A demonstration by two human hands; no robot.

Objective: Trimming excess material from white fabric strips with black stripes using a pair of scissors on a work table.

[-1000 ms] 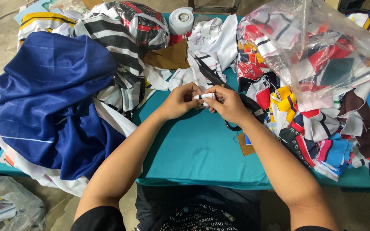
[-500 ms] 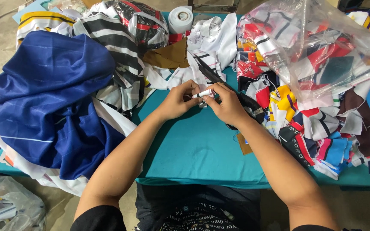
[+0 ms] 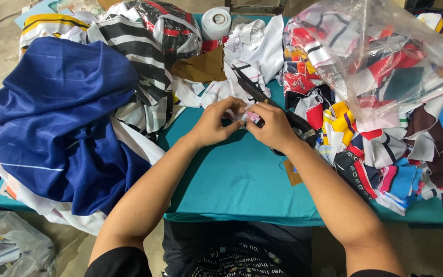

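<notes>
My left hand (image 3: 216, 120) and my right hand (image 3: 272, 127) meet over the middle of a teal table (image 3: 232, 179). Together they pinch a small white and pink scrap of cloth (image 3: 252, 117) between the fingertips. Black scissors (image 3: 255, 90) lie on the table just behind and under my right hand, blades pointing away from me. A pile of white cloth (image 3: 255, 43) lies beyond the hands.
A big blue garment (image 3: 62, 123) fills the left side, with black and white striped cloth (image 3: 139, 56) behind it. A clear plastic bag of coloured scraps (image 3: 380, 56) and loose scraps (image 3: 401, 154) crowd the right. A white tape roll (image 3: 216, 23) stands at the back.
Both hands stay together at the table's middle, fingers shifting slightly on the small scrap. Nothing else has moved.
</notes>
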